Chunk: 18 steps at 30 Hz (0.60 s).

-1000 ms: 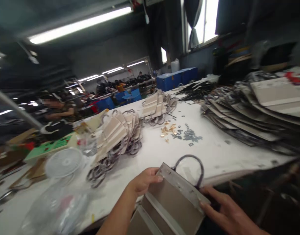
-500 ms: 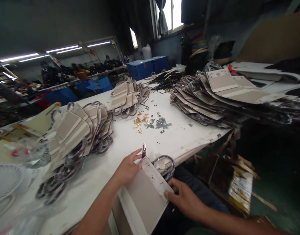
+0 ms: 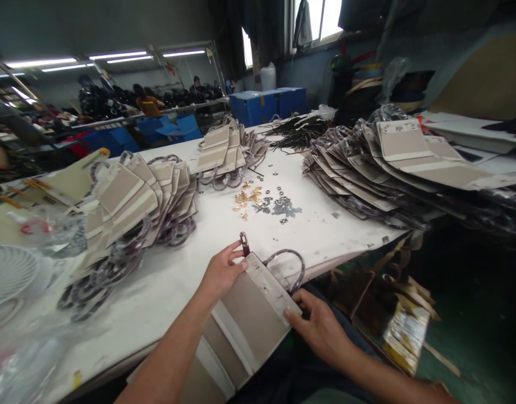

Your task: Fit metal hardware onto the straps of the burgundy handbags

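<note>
A beige bag panel (image 3: 258, 314) with pale cross strips lies tilted over the table's front edge and my lap. My left hand (image 3: 224, 272) is closed on its far left corner, beside a dark strap tab with a metal end (image 3: 244, 244) that sticks up past the fingers. At the opposite corner my right hand (image 3: 319, 322) pinches the edge between thumb and fingers. A looped, plastic-wrapped handle (image 3: 297, 255) stands out from the panel's top edge between the hands. Beyond lie small gold-coloured fittings (image 3: 247, 197) and a heap of small dark metal plates (image 3: 284, 206).
Stacks of similar panels lie on the left (image 3: 127, 196), at the back (image 3: 226, 148) and on the right (image 3: 367, 163). Dark cords (image 3: 300, 130) lie behind. A white fan (image 3: 11, 272) stands at left. Below right is an open carton with a gold-and-silver packet (image 3: 407, 334).
The view has shifted, with the background now lower and farther right. The bag panel has swung a little, showing more of its lower length and strips. Both hands keep their hold.
</note>
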Each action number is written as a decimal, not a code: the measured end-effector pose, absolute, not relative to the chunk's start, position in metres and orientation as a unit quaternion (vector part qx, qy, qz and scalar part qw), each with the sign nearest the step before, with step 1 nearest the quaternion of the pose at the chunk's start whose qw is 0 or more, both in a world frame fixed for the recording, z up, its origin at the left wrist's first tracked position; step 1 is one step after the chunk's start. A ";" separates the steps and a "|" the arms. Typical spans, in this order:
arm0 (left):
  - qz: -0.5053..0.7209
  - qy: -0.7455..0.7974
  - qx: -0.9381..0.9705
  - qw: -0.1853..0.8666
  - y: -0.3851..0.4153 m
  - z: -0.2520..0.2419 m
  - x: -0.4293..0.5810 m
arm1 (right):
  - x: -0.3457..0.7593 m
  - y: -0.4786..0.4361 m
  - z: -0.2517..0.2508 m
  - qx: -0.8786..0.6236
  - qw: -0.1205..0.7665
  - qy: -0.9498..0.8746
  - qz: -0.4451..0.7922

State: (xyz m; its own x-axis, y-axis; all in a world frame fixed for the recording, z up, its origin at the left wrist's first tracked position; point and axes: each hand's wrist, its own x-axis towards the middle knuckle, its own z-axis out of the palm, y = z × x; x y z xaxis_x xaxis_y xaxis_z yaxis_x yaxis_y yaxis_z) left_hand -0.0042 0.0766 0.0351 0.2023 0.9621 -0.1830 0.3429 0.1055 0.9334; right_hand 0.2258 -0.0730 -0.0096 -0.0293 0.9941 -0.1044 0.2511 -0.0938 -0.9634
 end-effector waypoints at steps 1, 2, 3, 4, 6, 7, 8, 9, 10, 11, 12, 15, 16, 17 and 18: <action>0.311 0.550 0.593 0.499 0.078 0.034 -0.003 | 0.225 -0.073 -0.009 -0.569 0.394 -0.543 0.476; 0.311 0.548 0.592 0.503 0.079 0.033 -0.002 | 0.224 -0.073 -0.008 -0.565 0.389 -0.542 0.486; 0.309 0.545 0.590 0.509 0.079 0.031 -0.001 | 0.222 -0.074 -0.008 -0.561 0.383 -0.539 0.498; 0.307 0.542 0.587 0.516 0.080 0.029 -0.001 | 0.221 -0.076 -0.008 -0.558 0.378 -0.534 0.511; 0.307 0.535 0.582 0.530 0.079 0.027 0.001 | 0.218 -0.082 -0.009 -0.548 0.378 -0.521 0.534; 0.305 0.531 0.582 0.535 0.079 0.027 0.001 | 0.216 -0.086 -0.009 -0.541 0.382 -0.516 0.544; 0.301 0.527 0.584 0.539 0.078 0.027 0.001 | 0.215 -0.089 -0.010 -0.534 0.386 -0.510 0.553; 0.295 0.525 0.589 0.539 0.078 0.028 0.002 | 0.213 -0.092 -0.011 -0.529 0.389 -0.506 0.559; 0.288 0.524 0.596 0.536 0.078 0.028 0.002 | 0.211 -0.095 -0.012 -0.526 0.392 -0.502 0.564; 0.282 0.527 0.603 0.529 0.078 0.028 0.003 | 0.210 -0.098 -0.013 -0.524 0.392 -0.498 0.570; 0.277 0.532 0.608 0.521 0.078 0.028 0.004 | 0.209 -0.099 -0.015 -0.523 0.390 -0.493 0.575; 0.276 0.549 0.607 0.503 0.078 0.020 0.006 | 0.207 -0.098 -0.024 -0.529 0.378 -0.483 0.586; 0.278 0.552 0.606 0.500 0.078 0.016 0.006 | 0.207 -0.096 -0.027 -0.535 0.373 -0.482 0.585; 0.280 0.555 0.606 0.497 0.079 0.012 0.006 | 0.206 -0.094 -0.030 -0.542 0.369 -0.483 0.581; 0.282 0.557 0.607 0.492 0.081 0.008 0.006 | 0.206 -0.091 -0.033 -0.551 0.364 -0.485 0.574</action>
